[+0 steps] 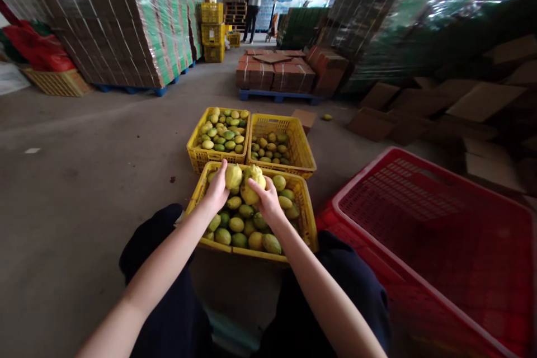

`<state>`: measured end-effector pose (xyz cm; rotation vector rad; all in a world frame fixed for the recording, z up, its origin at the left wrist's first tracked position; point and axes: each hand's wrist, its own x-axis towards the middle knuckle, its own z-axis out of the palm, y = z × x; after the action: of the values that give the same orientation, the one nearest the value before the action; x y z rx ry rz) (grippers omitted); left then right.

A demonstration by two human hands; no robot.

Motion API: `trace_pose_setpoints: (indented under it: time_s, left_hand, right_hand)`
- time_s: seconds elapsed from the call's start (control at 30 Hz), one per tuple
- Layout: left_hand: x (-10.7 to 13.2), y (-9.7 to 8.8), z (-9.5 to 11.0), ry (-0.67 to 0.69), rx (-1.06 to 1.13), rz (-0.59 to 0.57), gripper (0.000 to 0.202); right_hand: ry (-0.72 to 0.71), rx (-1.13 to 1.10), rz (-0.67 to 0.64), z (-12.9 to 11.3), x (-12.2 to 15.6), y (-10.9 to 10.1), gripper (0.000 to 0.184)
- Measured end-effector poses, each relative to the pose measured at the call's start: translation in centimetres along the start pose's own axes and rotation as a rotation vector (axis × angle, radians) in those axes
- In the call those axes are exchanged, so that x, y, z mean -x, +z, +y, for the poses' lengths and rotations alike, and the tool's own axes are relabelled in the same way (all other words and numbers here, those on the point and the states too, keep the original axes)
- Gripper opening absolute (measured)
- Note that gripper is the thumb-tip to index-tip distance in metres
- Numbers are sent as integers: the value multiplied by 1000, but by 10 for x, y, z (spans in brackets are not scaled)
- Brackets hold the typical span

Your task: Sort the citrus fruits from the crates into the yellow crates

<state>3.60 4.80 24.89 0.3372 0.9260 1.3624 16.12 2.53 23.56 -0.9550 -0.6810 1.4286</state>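
Note:
A yellow plastic crate (308, 218) full of yellow and green lemons stands on the floor between my knees. My left hand (217, 190) is closed round one yellow lemon (234, 175), held above the far end of that crate. Close beside it, my right hand (267, 197) grips yellow lemons (254, 183); at least two show in it. Both hands hover over the fruit heap, nearly touching each other.
Two more yellow crates (193, 148) (302, 148) of lemons stand just beyond. A big empty red crate (423, 224) lies at my right. Wrapped carton pallets (126, 17), flat cardboard (419, 106), stacked yellow crates (212, 31) and a standing person (255, 0) fill the back.

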Motion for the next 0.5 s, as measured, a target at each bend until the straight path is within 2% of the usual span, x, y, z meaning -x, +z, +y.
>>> trace_pose_setpoints:
  time_s: [0.2,0.3,0.43,0.5]
  left_hand:
    - [2,2,3,2,48,104,32]
    - [1,3,3,-69,93,132,29]
    - [-2,2,-1,-180,100,233,28]
    - [-2,1,-4,-195,97,209,26]
  right_hand:
    - [24,-38,-18,-1,8,4,35]
    - [74,-110,-22,1,7,3,32]
    - [83,-157,1,2,1,0,29]
    - [124,-198,40,1,-2,0,26]
